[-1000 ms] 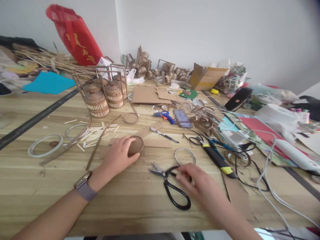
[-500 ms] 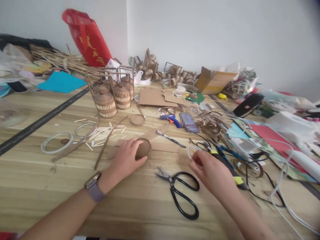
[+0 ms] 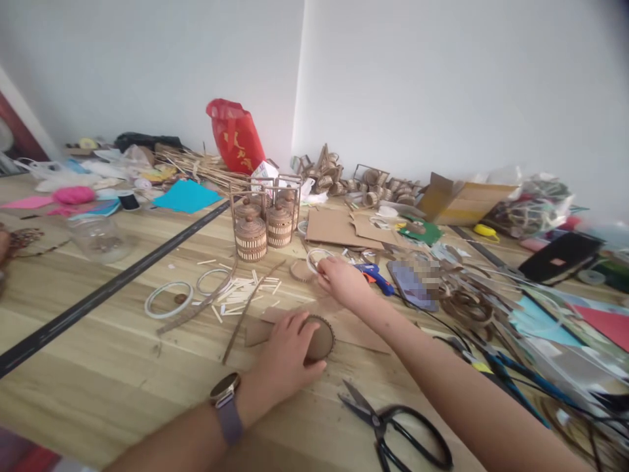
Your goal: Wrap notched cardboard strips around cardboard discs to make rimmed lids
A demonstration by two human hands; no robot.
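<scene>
My left hand, with a watch on its wrist, rests with fingers spread on a round brown disc with a notched rim. Under them lies a strip of cardboard. Farther forward, my right hand pinches a thin pale ring above a smaller round brown piece, which it partly hides. Black-handled scissors lie with parted blades below my left hand's disc. Short pale sticks are scattered left of my hands.
Lidded woven baskets in frames stand beyond the sticks. A blue glue gun lies past my right wrist, near a blurred-out object. White rings lie left. Coiled strips, cables and pliers crowd the right. Part of another person's hand shows at the left edge.
The view has swung left and up. My right hand has moved forward and left with the pale ring, away from the pliers to the smaller round piece. My left hand stays on the disc.
</scene>
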